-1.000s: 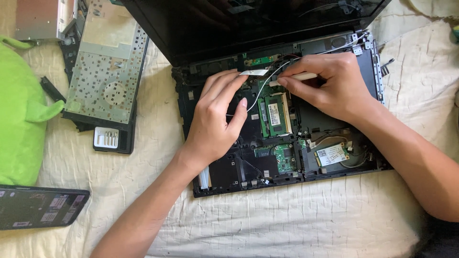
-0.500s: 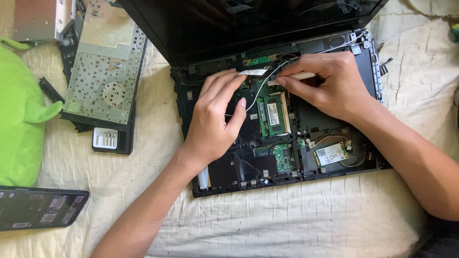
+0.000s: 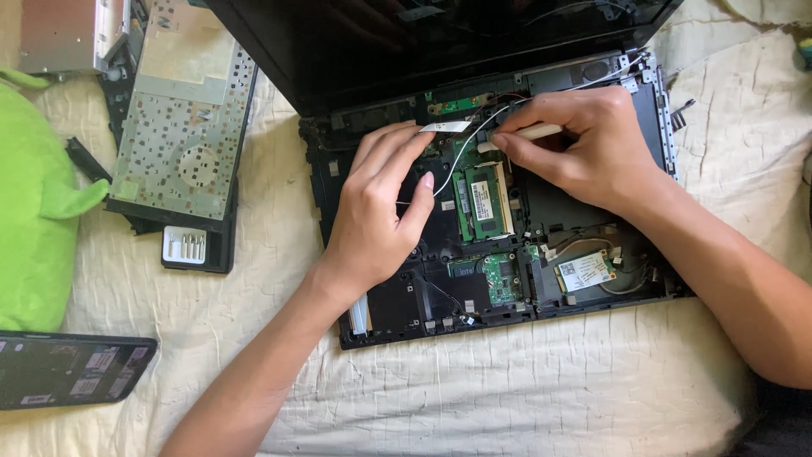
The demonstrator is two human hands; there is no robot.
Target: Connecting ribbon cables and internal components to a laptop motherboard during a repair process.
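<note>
The opened black laptop base (image 3: 474,288) with bare green circuit boards lies on a cream cloth (image 3: 507,398). The left hand (image 3: 381,216) rests flat and released on its left-centre part, fingers spread. The right hand (image 3: 584,144), at the far side, pinches a slim cream-coloured tool (image 3: 533,133) beside a thin white wire (image 3: 461,152). A removed grey keyboard panel (image 3: 182,127) lies far left.

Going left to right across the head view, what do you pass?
Green plush → phone → removed keyboard panel lying face-down → left hand → green memory module → right hand → cream bedsheet.
</note>
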